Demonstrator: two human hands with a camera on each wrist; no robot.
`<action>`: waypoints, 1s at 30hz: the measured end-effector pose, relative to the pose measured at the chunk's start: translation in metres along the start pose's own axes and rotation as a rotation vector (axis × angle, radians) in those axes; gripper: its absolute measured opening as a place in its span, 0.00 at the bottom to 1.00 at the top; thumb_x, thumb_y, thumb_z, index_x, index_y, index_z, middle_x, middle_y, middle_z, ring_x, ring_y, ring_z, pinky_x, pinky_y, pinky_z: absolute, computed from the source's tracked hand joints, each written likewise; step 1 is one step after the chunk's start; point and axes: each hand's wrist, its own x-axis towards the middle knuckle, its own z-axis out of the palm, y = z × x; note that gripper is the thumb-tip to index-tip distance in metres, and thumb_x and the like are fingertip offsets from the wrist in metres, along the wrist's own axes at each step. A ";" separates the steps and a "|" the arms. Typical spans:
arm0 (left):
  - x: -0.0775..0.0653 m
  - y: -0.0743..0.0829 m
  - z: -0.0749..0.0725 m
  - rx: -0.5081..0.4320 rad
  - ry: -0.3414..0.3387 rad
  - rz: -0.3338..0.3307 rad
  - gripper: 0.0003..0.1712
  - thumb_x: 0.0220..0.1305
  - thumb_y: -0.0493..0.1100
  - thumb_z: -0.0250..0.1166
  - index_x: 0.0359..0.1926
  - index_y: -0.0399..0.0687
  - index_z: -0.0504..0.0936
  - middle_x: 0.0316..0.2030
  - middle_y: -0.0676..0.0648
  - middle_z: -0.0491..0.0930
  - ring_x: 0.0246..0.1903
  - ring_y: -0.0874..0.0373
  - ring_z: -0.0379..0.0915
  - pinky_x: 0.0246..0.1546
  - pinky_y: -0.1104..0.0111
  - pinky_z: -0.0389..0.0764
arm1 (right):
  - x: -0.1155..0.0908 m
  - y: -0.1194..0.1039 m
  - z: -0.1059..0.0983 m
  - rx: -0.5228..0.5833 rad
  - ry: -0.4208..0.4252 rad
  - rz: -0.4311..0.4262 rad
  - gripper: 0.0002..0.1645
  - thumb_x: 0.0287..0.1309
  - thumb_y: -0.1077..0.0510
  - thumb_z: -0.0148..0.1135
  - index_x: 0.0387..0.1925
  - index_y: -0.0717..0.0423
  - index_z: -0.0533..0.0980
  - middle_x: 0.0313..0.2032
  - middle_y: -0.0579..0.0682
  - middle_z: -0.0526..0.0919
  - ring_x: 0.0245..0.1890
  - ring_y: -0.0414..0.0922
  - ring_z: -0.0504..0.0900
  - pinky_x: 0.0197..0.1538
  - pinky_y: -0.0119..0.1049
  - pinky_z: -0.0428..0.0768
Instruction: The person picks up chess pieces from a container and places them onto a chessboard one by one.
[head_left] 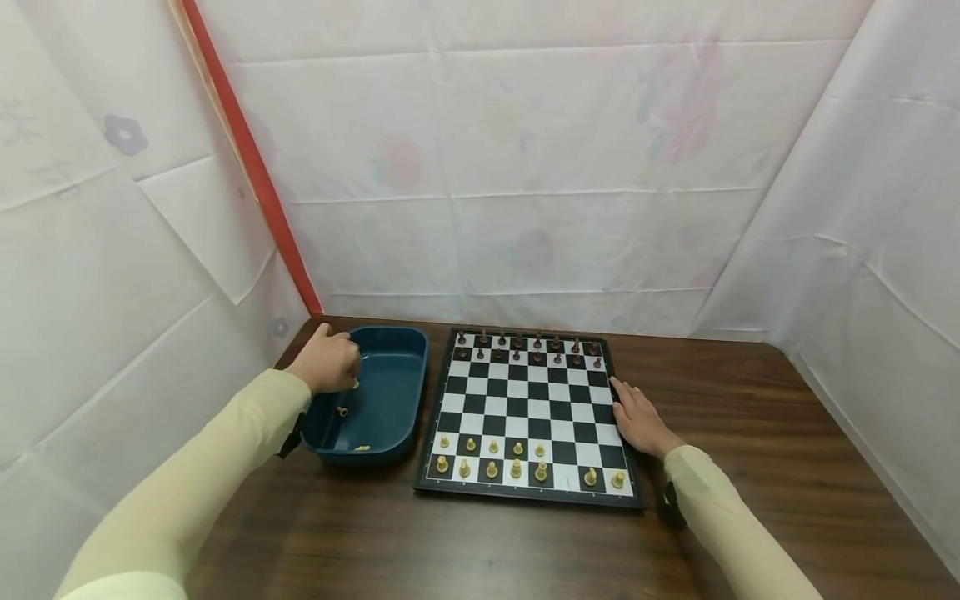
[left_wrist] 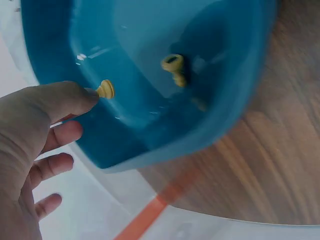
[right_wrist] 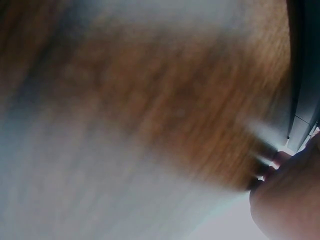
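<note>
Over the left side of a blue tray (head_left: pixel 416 392), my left hand (head_left: pixel 326 360) pinches a small yellow chess piece (left_wrist: pixel 106 89) between thumb and index finger. Its base shows; the head is hidden by the fingers, so I cannot tell which piece it is. Another yellow chess piece (left_wrist: pixel 173 68) lies on its side in the tray, and one more (head_left: pixel 363 447) lies by the near wall. My right hand (head_left: pixel 641 421) rests along the right edge of the chessboard (head_left: pixel 517 389), fingers extended. In the right wrist view only part of that hand (right_wrist: pixel 290 195) shows, beside the board's edge.
Dark chess pieces (head_left: pixel 519 342) stand in two rows at the board's far side. Several yellow pieces (head_left: pixel 516 469) stand in the two near rows, with gaps toward the right. Tray and board sit on a brown wooden table (head_left: pixel 480 542), enclosed by white sheets (head_left: pixel 525 167).
</note>
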 end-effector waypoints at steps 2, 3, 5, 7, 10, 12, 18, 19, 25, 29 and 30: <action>0.002 0.004 -0.005 -0.012 0.021 0.023 0.13 0.43 0.45 0.77 0.13 0.58 0.80 0.17 0.61 0.75 0.26 0.58 0.67 0.39 0.52 0.62 | 0.000 0.000 0.000 0.002 -0.002 0.004 0.32 0.72 0.58 0.34 0.71 0.68 0.46 0.68 0.74 0.48 0.69 0.69 0.43 0.66 0.61 0.43; 0.002 0.007 -0.007 -0.015 0.026 0.033 0.12 0.43 0.45 0.77 0.14 0.58 0.81 0.17 0.61 0.76 0.26 0.58 0.67 0.40 0.51 0.62 | 0.000 0.000 0.000 0.002 -0.004 0.007 0.32 0.72 0.58 0.34 0.71 0.68 0.46 0.68 0.74 0.48 0.69 0.69 0.43 0.66 0.61 0.43; 0.004 0.013 -0.013 -0.013 0.036 0.055 0.11 0.43 0.45 0.77 0.15 0.58 0.82 0.17 0.61 0.77 0.27 0.58 0.68 0.42 0.51 0.63 | 0.000 0.000 0.000 0.005 -0.003 0.009 0.32 0.71 0.58 0.34 0.71 0.67 0.47 0.68 0.74 0.48 0.69 0.69 0.43 0.66 0.61 0.43; 0.005 0.019 -0.018 -0.010 0.049 0.082 0.10 0.43 0.46 0.77 0.16 0.57 0.83 0.17 0.61 0.77 0.27 0.58 0.67 0.42 0.50 0.62 | 0.000 0.001 0.001 0.013 -0.004 0.010 0.32 0.71 0.58 0.34 0.71 0.67 0.47 0.68 0.74 0.48 0.69 0.68 0.43 0.66 0.61 0.42; 0.009 0.031 -0.026 -0.001 0.076 0.126 0.09 0.44 0.46 0.77 0.17 0.58 0.84 0.18 0.61 0.77 0.27 0.58 0.66 0.43 0.49 0.61 | 0.000 0.001 0.001 0.012 -0.005 0.005 0.32 0.71 0.57 0.34 0.71 0.67 0.47 0.68 0.74 0.48 0.68 0.69 0.43 0.65 0.62 0.43; 0.011 0.039 -0.031 0.007 0.101 0.163 0.08 0.44 0.45 0.77 0.18 0.58 0.84 0.19 0.61 0.77 0.26 0.58 0.65 0.43 0.48 0.61 | 0.000 0.001 0.002 0.011 -0.005 0.005 0.32 0.71 0.57 0.34 0.71 0.67 0.47 0.68 0.74 0.48 0.69 0.69 0.43 0.65 0.62 0.43; 0.022 0.068 -0.048 0.027 0.135 0.254 0.07 0.47 0.45 0.74 0.19 0.58 0.85 0.21 0.60 0.77 0.27 0.59 0.64 0.46 0.46 0.62 | 0.000 0.001 0.001 -0.002 -0.003 0.007 0.32 0.72 0.57 0.33 0.72 0.67 0.47 0.68 0.74 0.48 0.68 0.69 0.43 0.65 0.62 0.43; 0.024 0.072 -0.050 0.027 0.135 0.265 0.07 0.48 0.44 0.74 0.19 0.58 0.85 0.22 0.60 0.77 0.27 0.58 0.64 0.47 0.45 0.62 | 0.000 0.001 0.001 -0.004 -0.002 0.008 0.32 0.72 0.57 0.33 0.72 0.67 0.47 0.68 0.74 0.48 0.68 0.69 0.43 0.65 0.62 0.43; 0.035 0.094 -0.060 0.054 0.112 0.295 0.06 0.50 0.45 0.72 0.20 0.61 0.85 0.24 0.60 0.77 0.31 0.58 0.65 0.48 0.46 0.60 | 0.001 0.001 0.002 0.000 -0.003 0.012 0.32 0.71 0.57 0.34 0.71 0.67 0.47 0.68 0.74 0.48 0.68 0.69 0.43 0.65 0.63 0.43; 0.041 0.105 -0.062 0.071 0.118 0.310 0.07 0.50 0.46 0.72 0.20 0.62 0.84 0.23 0.61 0.76 0.29 0.59 0.62 0.47 0.49 0.60 | 0.001 0.001 0.002 0.003 -0.005 0.018 0.32 0.71 0.57 0.34 0.71 0.67 0.47 0.68 0.74 0.48 0.68 0.69 0.43 0.65 0.63 0.43; 0.043 0.108 -0.062 0.072 0.124 0.316 0.07 0.50 0.47 0.72 0.20 0.62 0.84 0.23 0.61 0.76 0.29 0.59 0.62 0.48 0.49 0.60 | 0.001 0.001 0.002 0.004 -0.006 0.020 0.32 0.71 0.57 0.34 0.72 0.66 0.47 0.68 0.74 0.48 0.69 0.69 0.43 0.65 0.62 0.43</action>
